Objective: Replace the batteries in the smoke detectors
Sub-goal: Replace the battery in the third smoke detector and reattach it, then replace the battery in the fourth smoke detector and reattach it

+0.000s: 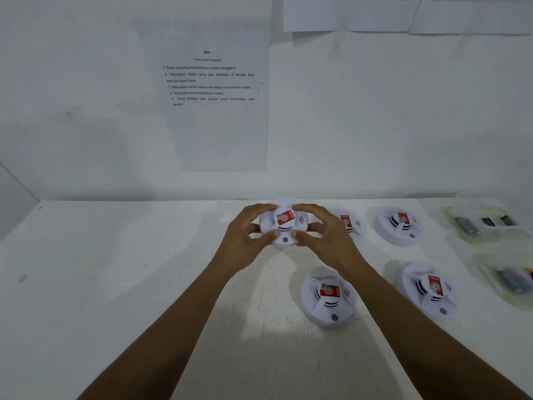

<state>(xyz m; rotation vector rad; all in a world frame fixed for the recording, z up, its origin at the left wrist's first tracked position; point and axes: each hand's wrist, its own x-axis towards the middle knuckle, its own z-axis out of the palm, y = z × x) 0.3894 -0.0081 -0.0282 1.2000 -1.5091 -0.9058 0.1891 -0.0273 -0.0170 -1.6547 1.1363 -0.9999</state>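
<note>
A round white smoke detector with a red sticker on its face is lifted above the white table, face up. My left hand grips its left rim with curled fingers and thumb. My right hand grips its right rim the same way. Several more white detectors lie on the table: one near the front, one at the right front, one at the back right, and one partly hidden behind my right hand.
Two clear plastic trays with dark batteries stand at the table's right edge, one at the back and one nearer. A printed instruction sheet hangs on the white wall behind. The white table stretches out to the left.
</note>
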